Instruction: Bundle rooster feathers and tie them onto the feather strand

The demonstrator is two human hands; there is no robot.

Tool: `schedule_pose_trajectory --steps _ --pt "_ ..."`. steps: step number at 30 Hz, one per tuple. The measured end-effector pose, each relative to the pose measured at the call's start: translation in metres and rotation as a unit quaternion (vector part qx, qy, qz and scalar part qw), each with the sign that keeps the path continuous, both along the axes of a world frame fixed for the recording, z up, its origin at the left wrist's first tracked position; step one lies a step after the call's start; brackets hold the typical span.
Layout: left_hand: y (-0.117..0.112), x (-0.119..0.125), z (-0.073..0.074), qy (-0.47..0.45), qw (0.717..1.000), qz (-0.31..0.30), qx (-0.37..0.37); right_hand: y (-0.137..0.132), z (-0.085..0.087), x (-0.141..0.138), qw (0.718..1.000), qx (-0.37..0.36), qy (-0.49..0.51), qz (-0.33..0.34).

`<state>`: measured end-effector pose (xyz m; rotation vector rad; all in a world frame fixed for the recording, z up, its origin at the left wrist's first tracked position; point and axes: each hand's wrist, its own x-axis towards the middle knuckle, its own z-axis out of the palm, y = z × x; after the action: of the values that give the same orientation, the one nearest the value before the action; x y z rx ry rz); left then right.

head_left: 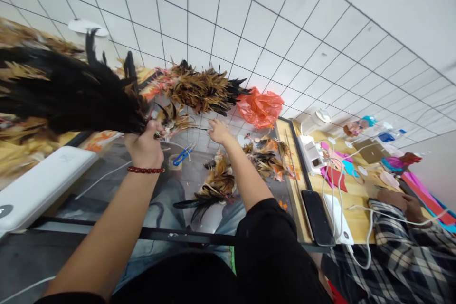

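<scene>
The left hand (147,145) grips a seemingly well-filled black feather bundle (81,92) at nine o'clock, the right hand (218,131) seemingly pinches a dark strand (201,128) centrally, and loose feathers (218,180) lie unbundled at six o'clock.

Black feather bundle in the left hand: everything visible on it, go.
The black feather bundle is made of long, glossy-looking dark feathers with some brown near the gripped end. Its narrow end is pinched in the left hand; from there it fans out toward the picture's left edge, lying roughly sideways, with a few feathers sticking up. It overlaps brown feathers in the view; whether it touches them is unclear. How the feathers are bound is hidden.
</scene>
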<state>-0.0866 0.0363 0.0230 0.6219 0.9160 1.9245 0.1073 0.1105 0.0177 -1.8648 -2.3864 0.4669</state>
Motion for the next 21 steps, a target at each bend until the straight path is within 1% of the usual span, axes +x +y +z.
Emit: schedule_pose_trajectory --steps 1,3,5,6,7,8,9,10,11,12,13,14,15,17,19,21 --pt "0.0 0.002 0.0 0.01 0.999 0.045 0.0 -0.008 0.0 0.001 1.0 -0.009 -0.016 0.014" --pt "-0.001 0.008 0.002 0.043 0.996 0.077 -0.021 -0.033 0.002 0.01 0.998 -0.02 -0.033 0.043" --pt "-0.003 0.015 0.004 0.09 0.993 0.064 -0.052 -0.063 0.007 0.023 0.995 -0.033 -0.049 0.081" --pt "-0.005 0.018 0.006 0.134 0.987 0.054 -0.068 -0.079 0.009 0.029 0.993 -0.04 -0.05 0.098" --pt "-0.007 0.021 0.007 0.202 0.975 0.037 -0.086 -0.094 0.012 0.034 0.992 -0.05 -0.053 0.103" --pt "-0.01 0.025 0.008 0.295 0.95 0.011 -0.104 -0.109 0.014 0.038 0.991 -0.059 -0.053 0.105" --pt "-0.013 0.03 0.009 0.403 0.907 -0.022 -0.123 -0.121 0.015 0.041 0.991 -0.067 -0.053 0.105" --pt "-0.016 0.035 0.01 0.51 0.848 -0.049 -0.139 -0.132 0.016 0.043 0.991 -0.072 -0.053 0.103" --pt "-0.019 0.041 0.011 0.604 0.779 -0.075 -0.149 -0.14 0.017 0.043 0.991 -0.074 -0.053 0.099" --pt "-0.023 0.048 0.012 0.675 0.714 -0.101 -0.157 -0.147 0.018 0.043 0.992 -0.073 -0.052 0.093" --pt "-0.026 0.056 0.012 0.722 0.662 -0.121 -0.162 -0.151 0.018 0.042 0.992 -0.07 -0.05 0.087" --pt "-0.029 0.063 0.012 0.755 0.622 -0.132 -0.163 -0.154 0.018 0.041 0.993 -0.067 -0.048 0.081" --pt "-0.032 0.069 0.012 0.777 0.592 -0.138 -0.162 -0.156 0.017 0.041 0.994 -0.063 -0.043 0.076" --pt "-0.034 0.076 0.01 0.805 0.554 -0.124 -0.168 -0.157 0.016 0.039 0.995 -0.058 -0.035 0.07" --pt "-0.033 0.074 0.008 0.818 0.535 -0.097 -0.188 -0.158 0.014 0.039 0.996 -0.054 -0.029 0.069" --pt "-0.029 0.065 0.007 0.816 0.53 -0.072 -0.218 -0.158 0.012 0.04 0.996 -0.05 -0.024 0.068"
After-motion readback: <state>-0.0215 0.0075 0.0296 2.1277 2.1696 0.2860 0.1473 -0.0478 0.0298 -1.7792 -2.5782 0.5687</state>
